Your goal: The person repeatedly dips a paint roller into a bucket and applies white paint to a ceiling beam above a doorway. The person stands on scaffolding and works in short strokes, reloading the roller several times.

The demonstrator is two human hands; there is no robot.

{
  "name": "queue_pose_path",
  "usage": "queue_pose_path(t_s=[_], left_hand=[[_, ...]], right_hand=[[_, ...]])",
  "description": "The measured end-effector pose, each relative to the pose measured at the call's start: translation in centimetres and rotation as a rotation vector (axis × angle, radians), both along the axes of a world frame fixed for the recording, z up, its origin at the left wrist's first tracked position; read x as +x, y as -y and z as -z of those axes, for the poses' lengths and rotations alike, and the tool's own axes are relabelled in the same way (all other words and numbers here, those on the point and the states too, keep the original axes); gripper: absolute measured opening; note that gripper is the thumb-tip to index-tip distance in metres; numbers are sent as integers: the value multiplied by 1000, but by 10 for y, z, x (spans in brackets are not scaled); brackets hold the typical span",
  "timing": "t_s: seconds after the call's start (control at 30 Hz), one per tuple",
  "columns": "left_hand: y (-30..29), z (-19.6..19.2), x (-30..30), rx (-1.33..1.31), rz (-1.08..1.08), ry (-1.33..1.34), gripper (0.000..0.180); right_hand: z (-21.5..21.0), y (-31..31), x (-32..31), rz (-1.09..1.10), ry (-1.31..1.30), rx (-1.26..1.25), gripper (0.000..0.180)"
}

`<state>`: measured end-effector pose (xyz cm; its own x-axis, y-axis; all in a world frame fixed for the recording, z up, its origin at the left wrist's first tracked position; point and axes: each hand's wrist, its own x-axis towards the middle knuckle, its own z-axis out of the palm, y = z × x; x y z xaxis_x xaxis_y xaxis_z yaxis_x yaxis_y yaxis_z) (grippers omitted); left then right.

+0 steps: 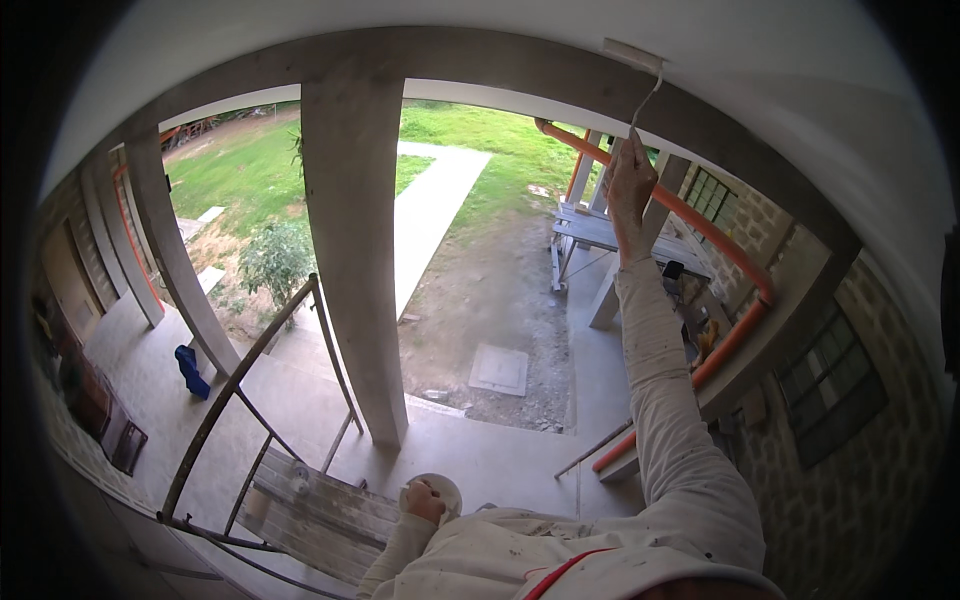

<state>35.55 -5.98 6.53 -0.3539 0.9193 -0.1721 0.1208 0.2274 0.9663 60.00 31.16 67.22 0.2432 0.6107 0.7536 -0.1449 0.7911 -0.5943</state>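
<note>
My right arm reaches high, and my right hand [631, 182] is closed round the handle of a small paint roller [633, 54]. Its pale roller sleeve lies at the line where the white ceiling [560, 30] meets the grey concrete beam [480, 58]; I cannot tell whether it is touching. Down by my body, my left hand [425, 503] is closed on the rim of a round whitish tub [449, 489]. What the tub contains is not visible. Both sleeves are pale and spotted with paint.
A metal scaffold frame [240, 375] with wooden planks [310, 515] stands at lower left. Close ahead rises a concrete column [358, 260]. An orange pipe [715, 235] runs along the right, near a grey table [590, 230] and a stone wall [830, 510]. A blue object [190, 372] sits on the floor.
</note>
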Motion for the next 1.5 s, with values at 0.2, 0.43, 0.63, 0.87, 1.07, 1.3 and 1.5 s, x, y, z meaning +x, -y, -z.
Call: queue_pose_path(t_s=[0.2,0.43,0.63,0.87,1.07,1.3,1.5], left_hand=[[5,-13,-9,-7,68,-158,38],[22,-42,-20,0,113,-325,46],[16,-21,-34,41,259,-450,38],[11,0,-45,72,268,-402,37],[-8,49,-56,245,424,-579,38],[7,2,-49,117,336,-447,28],[4,-4,-48,342,351,-595,28]], right_hand=[[10,79,-14,64,-3,32,44],[21,136,-23,103,-2,180,41],[21,173,-32,81,-65,216,42],[15,206,-34,138,11,426,42],[11,219,-33,66,52,723,41],[6,239,-34,114,59,735,43],[9,230,-38,134,15,518,45]])
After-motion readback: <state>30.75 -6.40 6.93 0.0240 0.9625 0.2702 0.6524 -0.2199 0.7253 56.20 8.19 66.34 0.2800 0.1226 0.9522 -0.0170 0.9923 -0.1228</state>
